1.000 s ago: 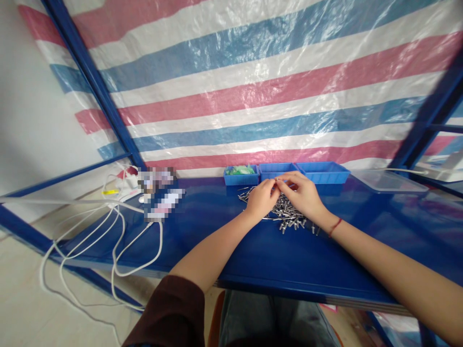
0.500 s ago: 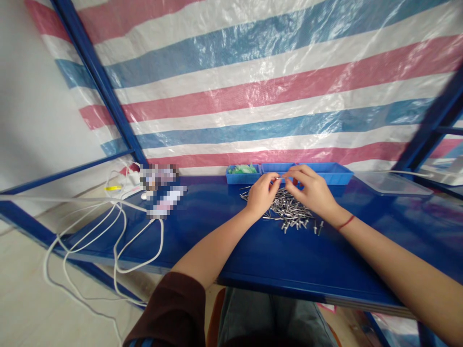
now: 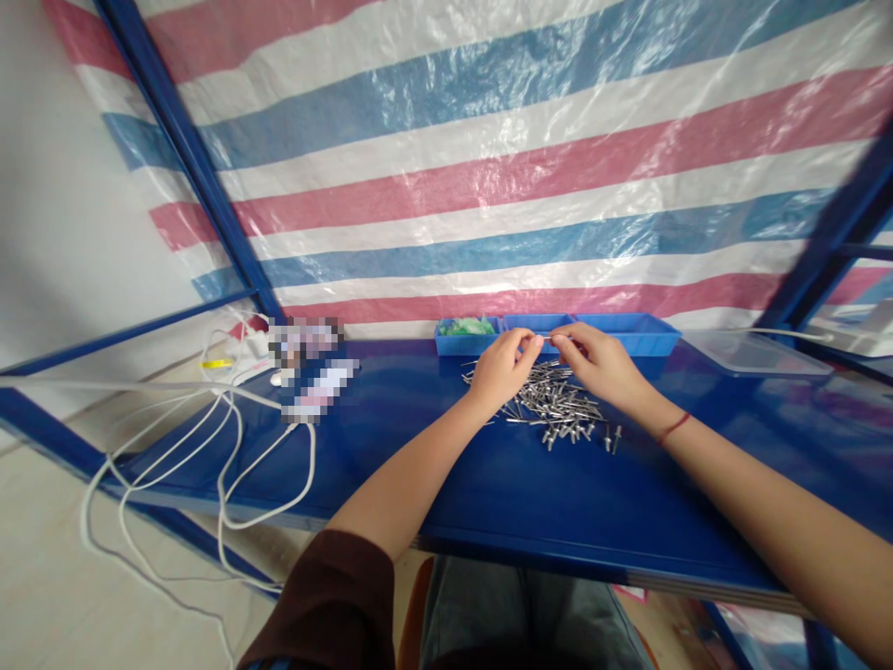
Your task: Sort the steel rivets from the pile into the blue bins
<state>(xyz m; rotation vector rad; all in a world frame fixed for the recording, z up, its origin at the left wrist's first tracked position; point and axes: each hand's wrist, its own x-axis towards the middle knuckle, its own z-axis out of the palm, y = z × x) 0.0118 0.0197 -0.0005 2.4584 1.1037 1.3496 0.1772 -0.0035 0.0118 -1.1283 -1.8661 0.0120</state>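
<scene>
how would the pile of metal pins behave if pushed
The pile of metal pins would probably scatter, since pieces lie loose and crisscrossed. They look stiff, being straight and metallic. On the glossy blue tabletop, they may slide easily.

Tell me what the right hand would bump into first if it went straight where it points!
The right hand would probably bump the left hand first, just past the thin metal piece between them, though depth is hard to judge.
</scene>
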